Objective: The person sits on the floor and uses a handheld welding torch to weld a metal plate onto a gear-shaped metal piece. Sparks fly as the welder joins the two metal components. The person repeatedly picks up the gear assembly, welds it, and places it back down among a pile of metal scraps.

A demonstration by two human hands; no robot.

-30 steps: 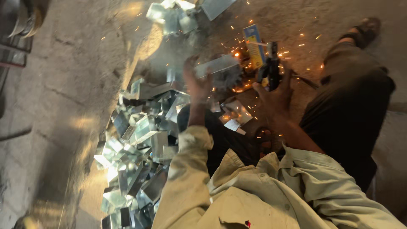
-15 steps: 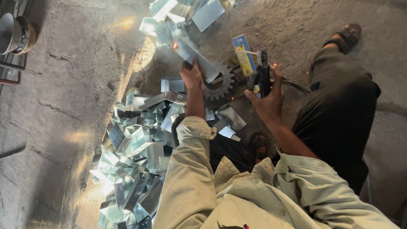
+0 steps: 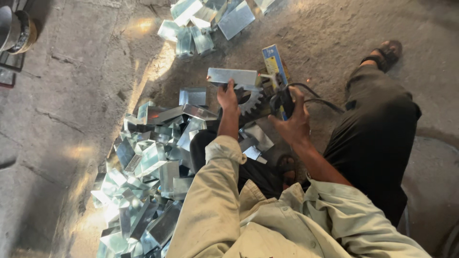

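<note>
My left hand (image 3: 228,98) grips a shiny bent sheet-metal piece (image 3: 232,76) and holds it over a dark toothed gear wheel (image 3: 249,101) on the ground. My right hand (image 3: 292,122) is closed around a black welding electrode holder (image 3: 285,101) with a black cable (image 3: 318,98) trailing right. Its rod tip touches the right end of the metal piece, where a small orange glow shows. A blue and yellow flat box (image 3: 274,64) lies just behind the holder.
A big heap of shiny bent metal pieces (image 3: 143,172) lies at my left on the concrete floor. Another smaller pile (image 3: 205,21) sits farther ahead. My dark-trousered leg (image 3: 377,129) and sandalled foot (image 3: 387,50) stretch out at right. Metal pots (image 3: 16,31) stand at upper left.
The shower of sparks has died down to a small glow. My left hand has turned the metal piece from tilted to level above the gear; the right hand stays by it.
</note>
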